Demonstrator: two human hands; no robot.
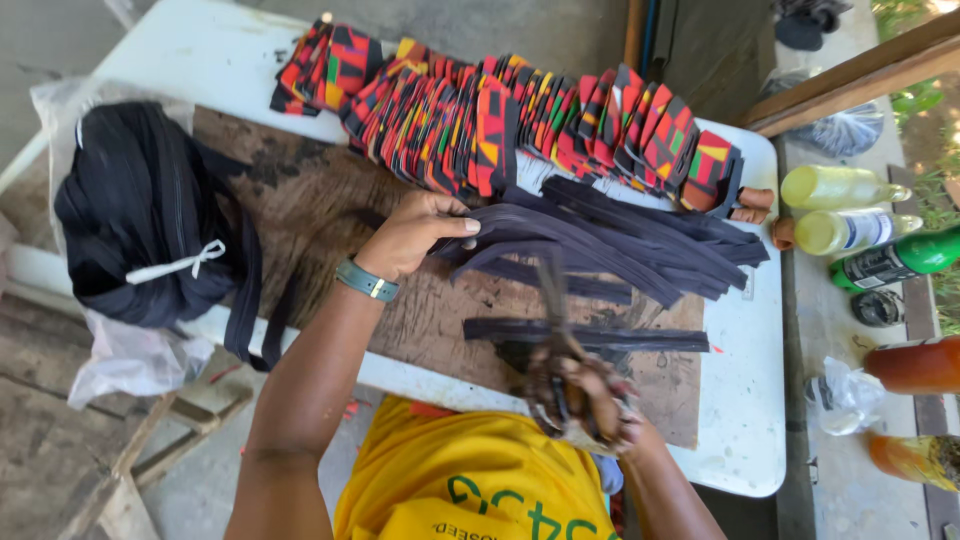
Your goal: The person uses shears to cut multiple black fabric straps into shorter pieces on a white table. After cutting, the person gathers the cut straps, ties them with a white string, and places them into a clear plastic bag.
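Big white table (745, 420) fills the view, w/ a worn brown board (330, 200) lying on its middle. At 9 o'clock a fat bundle of black zipper tape (140, 215) sits in a clear bag, tied w/ a white strip, part hanging off the table edge. Across 12 o'clock runs a long row of red-black-yellow patterned fabric pieces (500, 120), stacked on edge, leaning on each other. Just below that row, center to 3 o'clock, lies a pile of cut black strips (620, 245), fanned out on the board. One strip (590, 335) lies apart at 5 o'clock, flat, crosswise.

Your left hand (415, 235), watch on the wrist, is spread flat & presses the pile's left ends, fingers touching the strips. Your right hand (590, 395) at 6 o'clock is closed round the handles of scissors (555, 300); blades point to 12 o'clock, blurred, over the gap between the single strip & the pile. Can't tell if the blades are open.

At 3 o'clock, off the table, bottles (840, 185) lie on a ledge: two yellowish, one green, orange ones lower.
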